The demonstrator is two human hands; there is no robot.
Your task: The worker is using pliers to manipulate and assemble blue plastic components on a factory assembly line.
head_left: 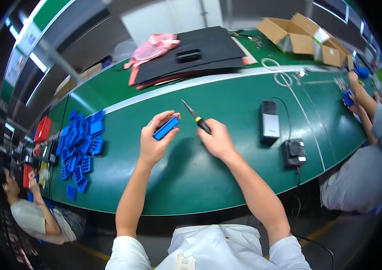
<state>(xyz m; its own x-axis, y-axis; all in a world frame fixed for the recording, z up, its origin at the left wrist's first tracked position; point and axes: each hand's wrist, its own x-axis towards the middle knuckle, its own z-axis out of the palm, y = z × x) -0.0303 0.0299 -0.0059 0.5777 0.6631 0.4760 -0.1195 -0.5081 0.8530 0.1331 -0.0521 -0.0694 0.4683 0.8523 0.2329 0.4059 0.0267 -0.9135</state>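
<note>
My left hand (152, 140) grips a small blue plastic housing (166, 128) between thumb and fingers, held above the green table. In my right hand (220, 140) is a knife (202, 124) with a black and yellow handle. Its narrow pointed blade tilts up and to the left, close to the blue housing but apart from it. To the left of my hands, many similar blue plastic housings (79, 143) lie in a loose pile on the table, with a single one (71, 191) near the front edge.
A black-and-silver device (269, 123) and a black boxy unit (294, 152) with cables stand at right. Black sheets (220, 47) and a pink cloth (157, 47) lie at the back, cardboard boxes (287, 33) at back right. Co-workers sit at both sides.
</note>
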